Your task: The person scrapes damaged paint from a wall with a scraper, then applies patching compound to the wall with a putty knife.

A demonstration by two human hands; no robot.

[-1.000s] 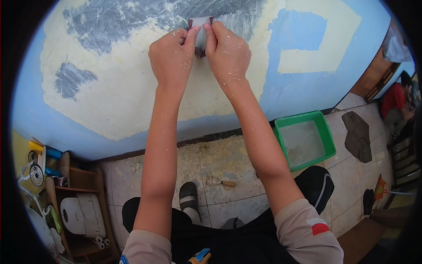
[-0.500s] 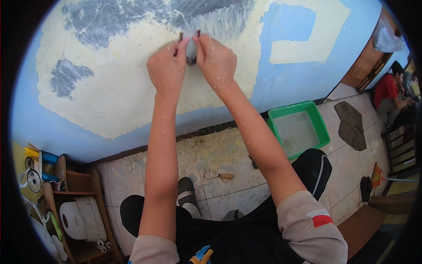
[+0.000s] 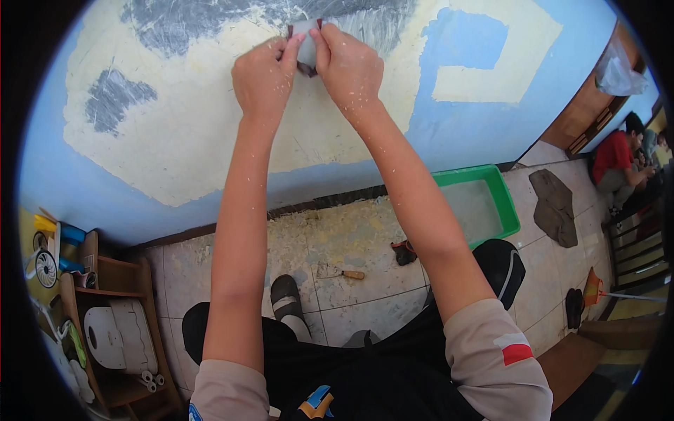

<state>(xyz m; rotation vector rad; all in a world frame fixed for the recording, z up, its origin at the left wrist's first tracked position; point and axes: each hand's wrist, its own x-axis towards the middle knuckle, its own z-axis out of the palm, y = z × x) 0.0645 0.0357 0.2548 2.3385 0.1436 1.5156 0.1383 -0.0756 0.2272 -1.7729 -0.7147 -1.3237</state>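
Both my arms reach up to the wall ahead. Between my hands is a small sheet of sandpaper point(image 3: 307, 53), grey with dark brown curled edges, pressed against the wall. My left hand point(image 3: 262, 78) pinches its left side, and my right hand point(image 3: 352, 67) pinches the right side, thumbs close together. Pale flecks dot both hands and forearms. Around them the wall has a large cream patch point(image 3: 189, 133) bordered by light blue paint. Above my hands lies a scuffed dark grey area point(image 3: 210, 29), with a smaller grey patch point(image 3: 116, 99) to the left.
A scraper with a wooden handle point(image 3: 352, 274) lies on the stained tiles. Right of it are a small dark-and-orange object point(image 3: 404, 253), a green basin point(image 3: 510, 203) of cloudy water and a dark cloth point(image 3: 554, 207). A wooden shelf point(image 3: 126, 291) stands left; a person in red point(image 3: 611, 156) crouches far right.
My hands and the sandpaper have moved slightly higher in the picture, still gripping it. The view has shifted a little, and the dark-and-orange object beside my right arm shows more.
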